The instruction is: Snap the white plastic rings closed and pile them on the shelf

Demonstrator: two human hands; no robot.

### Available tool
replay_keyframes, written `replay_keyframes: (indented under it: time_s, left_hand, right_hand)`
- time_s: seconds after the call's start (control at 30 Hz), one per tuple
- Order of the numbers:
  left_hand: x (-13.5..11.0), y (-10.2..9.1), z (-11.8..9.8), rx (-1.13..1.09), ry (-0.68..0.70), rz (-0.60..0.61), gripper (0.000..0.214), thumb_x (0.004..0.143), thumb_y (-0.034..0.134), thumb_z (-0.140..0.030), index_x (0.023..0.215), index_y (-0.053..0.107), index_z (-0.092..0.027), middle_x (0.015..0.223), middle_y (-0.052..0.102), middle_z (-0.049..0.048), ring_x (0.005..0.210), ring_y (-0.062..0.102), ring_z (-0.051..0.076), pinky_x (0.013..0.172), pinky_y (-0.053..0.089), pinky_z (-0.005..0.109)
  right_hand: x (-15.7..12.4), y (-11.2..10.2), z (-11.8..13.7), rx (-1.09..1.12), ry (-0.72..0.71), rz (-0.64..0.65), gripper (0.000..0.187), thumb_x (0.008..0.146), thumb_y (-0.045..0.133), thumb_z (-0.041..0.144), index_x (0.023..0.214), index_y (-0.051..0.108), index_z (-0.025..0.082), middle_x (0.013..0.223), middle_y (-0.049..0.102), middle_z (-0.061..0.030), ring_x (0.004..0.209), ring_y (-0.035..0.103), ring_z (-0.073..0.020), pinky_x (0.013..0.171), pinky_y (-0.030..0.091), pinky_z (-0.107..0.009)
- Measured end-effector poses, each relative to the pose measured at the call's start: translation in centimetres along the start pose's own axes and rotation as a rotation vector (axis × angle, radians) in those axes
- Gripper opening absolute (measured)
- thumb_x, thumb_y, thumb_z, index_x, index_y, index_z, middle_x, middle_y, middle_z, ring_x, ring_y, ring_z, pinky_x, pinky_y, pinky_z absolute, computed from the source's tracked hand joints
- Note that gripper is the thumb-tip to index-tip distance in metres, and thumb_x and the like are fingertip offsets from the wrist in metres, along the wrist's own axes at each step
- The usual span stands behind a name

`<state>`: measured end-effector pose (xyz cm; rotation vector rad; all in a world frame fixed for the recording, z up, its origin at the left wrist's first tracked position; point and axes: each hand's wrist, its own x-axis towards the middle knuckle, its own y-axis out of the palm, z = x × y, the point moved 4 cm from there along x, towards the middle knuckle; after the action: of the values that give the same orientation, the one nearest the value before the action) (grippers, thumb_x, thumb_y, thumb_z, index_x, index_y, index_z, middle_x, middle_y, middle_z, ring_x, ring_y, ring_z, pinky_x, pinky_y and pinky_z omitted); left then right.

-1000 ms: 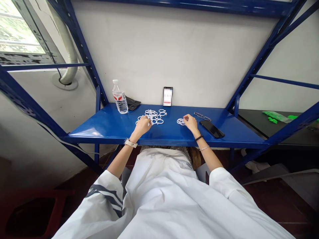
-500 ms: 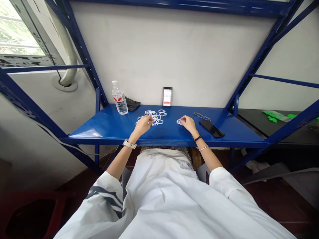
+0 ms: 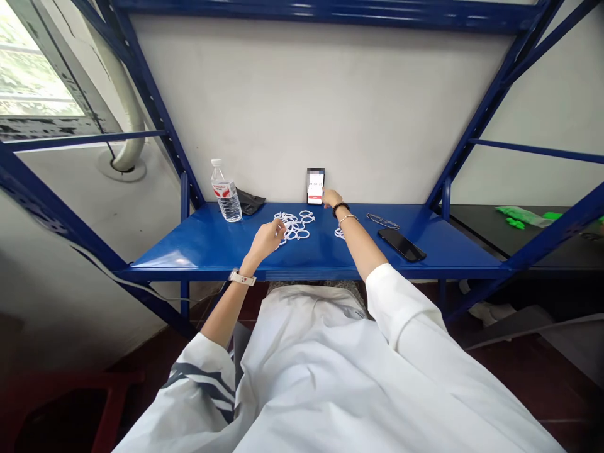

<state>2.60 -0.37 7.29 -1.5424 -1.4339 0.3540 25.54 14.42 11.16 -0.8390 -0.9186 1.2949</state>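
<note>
White rings (image 3: 291,225) are spread on the blue table (image 3: 207,251), their eight-o'clock edge covered by the curled left hand (image 3: 268,239), whose grip cannot be told. At their one o'clock, an upright phone (image 3: 315,182) is pointed at by the unclenched right hand (image 3: 331,198).

ok so two phones (image 3: 316,187), one pair of glasses (image 3: 383,221), one bottle (image 3: 227,194) plus one black pouch (image 3: 251,202) centre-left, two piles of white rings (image 3: 293,227) too jumbled to tally

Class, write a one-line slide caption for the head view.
Right hand at a propped-up smartphone, left hand at a cluster of white rings on a blue table.
</note>
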Motion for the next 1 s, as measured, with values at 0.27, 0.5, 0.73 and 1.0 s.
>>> replay_keyframes:
  time_s: [0.27, 0.5, 0.73, 1.0]
  left_hand:
    - [0.0, -0.9, 0.3, -0.102, -0.024, -0.052, 0.014, 0.096, 0.043, -0.03, 0.096, 0.052, -0.021, 0.081, 0.075, 0.0061, 0.063, 0.065, 0.019, 0.062, 0.046, 0.028]
    - [0.1, -0.5, 0.5, -0.107, 0.026, -0.021, 0.012, 0.098, 0.041, -0.03, 0.092, 0.047, -0.022, 0.096, 0.075, 0.0097, 0.071, 0.066, 0.019, 0.065, 0.047, 0.029]
    - [0.1, -0.3, 0.4, -0.094, 0.034, -0.058, 0.012, 0.097, 0.042, -0.031, 0.09, 0.046, -0.022, 0.096, 0.072, 0.0112, 0.076, 0.065, 0.021, 0.067, 0.047, 0.031]
    - [0.1, 0.1, 0.7, -0.115, -0.033, -0.042, 0.012, 0.096, 0.042, -0.031, 0.091, 0.045, -0.022, 0.069, 0.061, 0.0003, 0.05, 0.048, 0.014, 0.055, 0.035, 0.027]
  right_hand:
    - [1.2, 0.3, 0.8, -0.113, 0.006, 0.034, 0.075, 0.09, 0.063, 0.031, 0.159, 0.035, 0.02, 0.09, 0.076, -0.0139, 0.1, 0.071, -0.0305, 0.09, 0.051, -0.043]
    - [1.7, 0.9, 0.4, -0.141, 0.007, 0.068, 0.077, 0.088, 0.06, 0.023, 0.16, 0.033, 0.019, 0.097, 0.076, -0.0165, 0.1, 0.072, -0.0319, 0.091, 0.051, -0.045]
    - [1.5, 1.1, 0.4, -0.149, -0.023, 0.091, 0.078, 0.087, 0.062, 0.027, 0.159, 0.033, 0.019, 0.087, 0.076, -0.0127, 0.087, 0.074, -0.0298, 0.086, 0.054, -0.044]
    - [-2.2, 3.5, 2.4, -0.097, -0.196, 0.206, 0.07, 0.09, 0.059, 0.022, 0.157, 0.039, 0.02, 0.081, 0.078, -0.0068, 0.075, 0.073, -0.0237, 0.079, 0.055, -0.034]
